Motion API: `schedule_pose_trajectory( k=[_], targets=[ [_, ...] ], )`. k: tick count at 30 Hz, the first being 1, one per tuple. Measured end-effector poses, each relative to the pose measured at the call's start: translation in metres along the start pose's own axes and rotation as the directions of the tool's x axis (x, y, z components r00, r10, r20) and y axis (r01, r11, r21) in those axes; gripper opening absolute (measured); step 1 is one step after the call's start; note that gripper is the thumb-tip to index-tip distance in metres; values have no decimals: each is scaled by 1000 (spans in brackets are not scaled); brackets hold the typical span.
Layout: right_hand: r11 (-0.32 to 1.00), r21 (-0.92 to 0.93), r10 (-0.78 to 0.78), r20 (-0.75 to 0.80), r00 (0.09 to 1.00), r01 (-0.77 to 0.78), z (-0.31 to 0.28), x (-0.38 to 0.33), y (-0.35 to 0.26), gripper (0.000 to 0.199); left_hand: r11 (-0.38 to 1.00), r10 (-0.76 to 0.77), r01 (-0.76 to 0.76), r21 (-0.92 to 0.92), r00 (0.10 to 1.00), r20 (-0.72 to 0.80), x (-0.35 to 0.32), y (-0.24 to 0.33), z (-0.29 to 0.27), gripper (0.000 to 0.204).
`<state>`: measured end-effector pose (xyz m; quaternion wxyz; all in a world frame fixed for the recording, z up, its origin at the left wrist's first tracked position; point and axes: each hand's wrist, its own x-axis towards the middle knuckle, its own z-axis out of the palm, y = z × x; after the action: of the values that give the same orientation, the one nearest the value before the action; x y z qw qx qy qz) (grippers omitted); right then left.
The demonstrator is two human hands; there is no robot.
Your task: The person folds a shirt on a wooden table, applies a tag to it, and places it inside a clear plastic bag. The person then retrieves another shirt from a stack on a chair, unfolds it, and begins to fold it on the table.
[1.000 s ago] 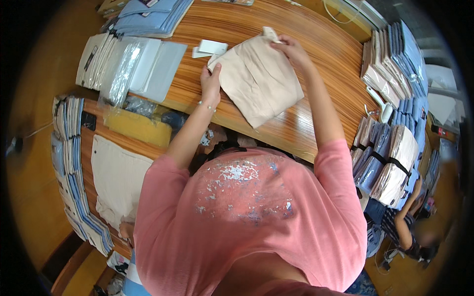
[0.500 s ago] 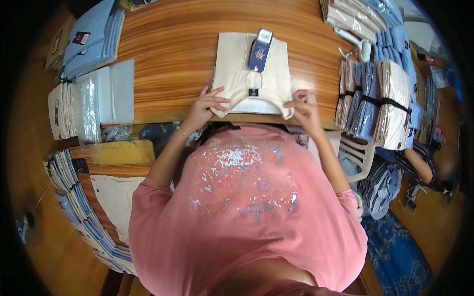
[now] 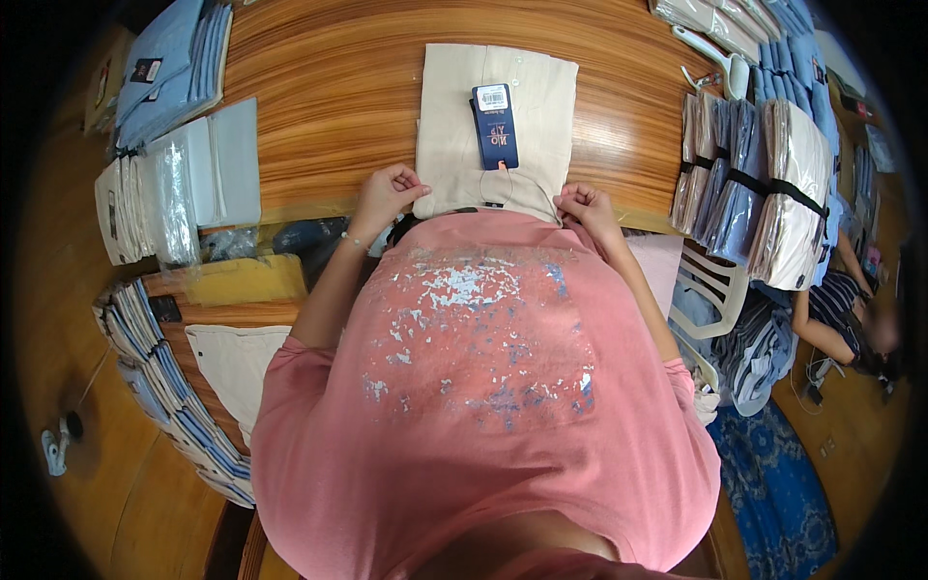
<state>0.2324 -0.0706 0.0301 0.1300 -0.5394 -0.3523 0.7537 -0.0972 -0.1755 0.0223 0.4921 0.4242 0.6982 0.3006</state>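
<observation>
A folded cream shirt (image 3: 447, 116) lies on the wooden table in front of me, its neck end toward the near edge. On top of it rests a navy hang tag (image 3: 499, 140) with a white sticker, looped by a thin string near the collar. My left hand (image 3: 389, 201) pinches the shirt's near left corner. At the near right corner, my right hand (image 3: 588, 210) is closed with fingertips on the cloth. The lowest part of the collar is hidden behind my pink top.
Light-blue folded garments (image 3: 169, 72) and bagged ones (image 3: 172, 208) are stacked at the left. Strapped bundles of bagged shirts (image 3: 788, 193) stand on the right, near a white handled tool (image 3: 710, 53). Beyond the white chair (image 3: 713, 300), another person's arm (image 3: 822, 333) shows.
The shirt's neck end has slid toward me and partly under my chest, so the neck opening no longer shows. The hang tag has shifted nearer. Both hands stay at the corners.
</observation>
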Motion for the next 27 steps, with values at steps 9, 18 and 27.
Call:
schedule_pose_trajectory(
  k=[9,18,27],
  targets=[
    [999,-44,-17,89,996,21,2,0,3,14,912,-267,337,-233,920,286,4,6,-5,20],
    [895,-393,-245,-43,969,209,9,-7,14,27,880,-148,183,-439,982,113,-28,-10,13,26],
    [141,-727,-791,326,518,672,76,75,-109,23,949,70,-64,308,998,-9,-19,44,-4,27]
  ],
)
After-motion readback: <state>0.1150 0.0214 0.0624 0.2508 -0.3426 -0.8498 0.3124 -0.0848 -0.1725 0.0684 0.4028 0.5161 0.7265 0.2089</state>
